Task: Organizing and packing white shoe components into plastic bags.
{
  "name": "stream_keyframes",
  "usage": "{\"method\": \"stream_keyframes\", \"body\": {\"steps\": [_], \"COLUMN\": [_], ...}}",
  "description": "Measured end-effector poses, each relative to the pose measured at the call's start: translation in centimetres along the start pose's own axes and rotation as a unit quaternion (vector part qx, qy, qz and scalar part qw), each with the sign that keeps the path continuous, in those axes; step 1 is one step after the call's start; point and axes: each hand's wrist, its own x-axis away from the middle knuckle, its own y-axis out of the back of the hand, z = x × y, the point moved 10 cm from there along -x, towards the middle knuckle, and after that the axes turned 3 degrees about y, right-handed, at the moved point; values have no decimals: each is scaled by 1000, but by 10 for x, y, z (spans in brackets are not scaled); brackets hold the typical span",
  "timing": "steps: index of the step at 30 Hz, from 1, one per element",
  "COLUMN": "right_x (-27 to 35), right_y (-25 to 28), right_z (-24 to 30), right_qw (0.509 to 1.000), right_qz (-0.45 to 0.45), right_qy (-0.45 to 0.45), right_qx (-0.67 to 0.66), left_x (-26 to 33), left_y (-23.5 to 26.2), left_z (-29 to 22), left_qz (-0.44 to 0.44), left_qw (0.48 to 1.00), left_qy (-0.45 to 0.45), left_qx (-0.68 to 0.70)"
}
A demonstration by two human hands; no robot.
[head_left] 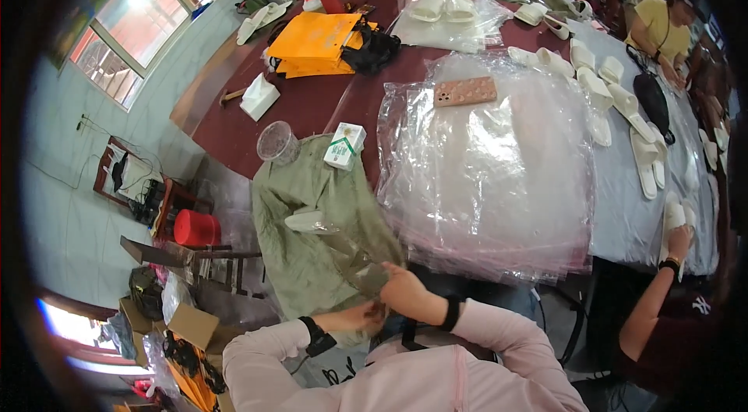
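Observation:
My right hand (pixel 409 293) is closed at the near edge of the green cloth (pixel 288 279), its fingertips pinching a shiny piece of clear plastic film (pixel 371 278). Just below and to the left, my left hand (pixel 371 317) is closed, with its fingertips close to the right hand. What it holds is hidden. Beyond both hands a white slipper (pixel 308 222) lies on the cloth, sole partly showing. I cannot tell whether the film reaches around it.
Clear plastic bags (pixel 483 178) are piled to the right with a patterned phone (pixel 465 91) on top. A plastic cup (pixel 277 143), a green-white box (pixel 344 145) and orange bags (pixel 315 42) stand farther off. White slippers (pixel 600 92) line the right side, where co-workers sit.

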Motion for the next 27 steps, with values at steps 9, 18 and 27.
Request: {"method": "stream_keyframes", "body": {"steps": [9, 18, 27], "right_x": [59, 64, 50], "right_y": [39, 28, 43], "right_z": [-26, -39, -7], "right_qw": [990, 988, 989], "right_qz": [-84, -118, -124], "right_qy": [-71, -76, -24], "right_qx": [93, 58, 77], "left_x": [16, 132, 251], "left_y": [46, 146, 141], "left_z": [126, 305, 325], "left_qz": [108, -53, -54], "left_qw": [930, 754, 769], "left_qy": [297, 575, 584], "left_qx": [-188, -312, -256]}}
